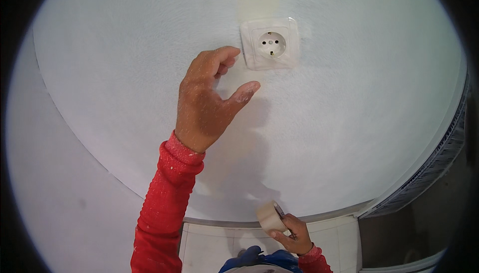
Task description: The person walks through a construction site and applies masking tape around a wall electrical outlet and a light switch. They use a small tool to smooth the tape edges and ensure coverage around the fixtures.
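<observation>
1. Large pale, lightly textured wall (pixel 349 118): runs flat both sides of and below the socket, so sideways arm travel looks easy. Bounds: corner line at left, dark streaked strip (pixel 424 168) at right.
2. White tiled floor (pixel 209 243): starts under the wall's lower edge, right behind the tape roll. Tightest spot for the right arm, I'd judge; lift before swinging.
3. Left hand (pixel 202 106), bare, dusty, in a red knit sleeve (pixel 167 193): grip spread, thumb apart from curled fingers, nothing between. Fingertips just beside the socket's left edge; contact can't be told. Thumb tip is whitened; wiping it first should help adhesive hold.
4. White square plastic socket (pixel 271 43): upper middle of the wall, round recess uncovered, clear film-like margin around the frame. Best pressed along the frame edges, light on the paint, off the contacts.
5. Right hand (pixel 294 235): grip pinching the roll, low down, well apart from the socket.
6. Beige-tan ring-shaped tape roll (pixel 271 217): tilted in that hand. Keep its sticky face off dust.
</observation>
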Demonstrator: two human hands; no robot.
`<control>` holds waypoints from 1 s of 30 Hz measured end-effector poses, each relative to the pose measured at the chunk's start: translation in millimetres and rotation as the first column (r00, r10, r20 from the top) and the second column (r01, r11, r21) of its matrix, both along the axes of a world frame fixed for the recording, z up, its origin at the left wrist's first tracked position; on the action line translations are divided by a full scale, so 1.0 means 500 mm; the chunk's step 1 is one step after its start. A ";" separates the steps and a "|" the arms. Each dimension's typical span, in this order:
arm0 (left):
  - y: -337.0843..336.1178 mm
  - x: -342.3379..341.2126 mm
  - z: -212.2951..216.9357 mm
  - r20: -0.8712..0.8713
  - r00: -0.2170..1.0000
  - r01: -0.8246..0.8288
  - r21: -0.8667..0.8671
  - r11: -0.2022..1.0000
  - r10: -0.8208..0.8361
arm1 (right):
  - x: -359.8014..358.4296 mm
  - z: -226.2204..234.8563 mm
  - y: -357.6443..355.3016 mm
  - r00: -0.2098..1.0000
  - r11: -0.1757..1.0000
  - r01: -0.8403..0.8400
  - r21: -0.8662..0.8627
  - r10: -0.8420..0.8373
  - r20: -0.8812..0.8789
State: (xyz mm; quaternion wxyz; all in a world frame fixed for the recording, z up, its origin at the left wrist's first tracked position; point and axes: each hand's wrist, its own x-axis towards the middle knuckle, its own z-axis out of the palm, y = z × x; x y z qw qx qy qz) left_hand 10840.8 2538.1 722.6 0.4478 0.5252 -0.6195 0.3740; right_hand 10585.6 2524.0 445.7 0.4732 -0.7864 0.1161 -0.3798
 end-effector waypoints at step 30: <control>-0.074 0.029 -0.071 0.344 0.930 -0.008 -0.338 0.941 0.131 | 0.003 -0.044 -0.026 0.980 0.995 0.043 0.087 -0.025 -0.199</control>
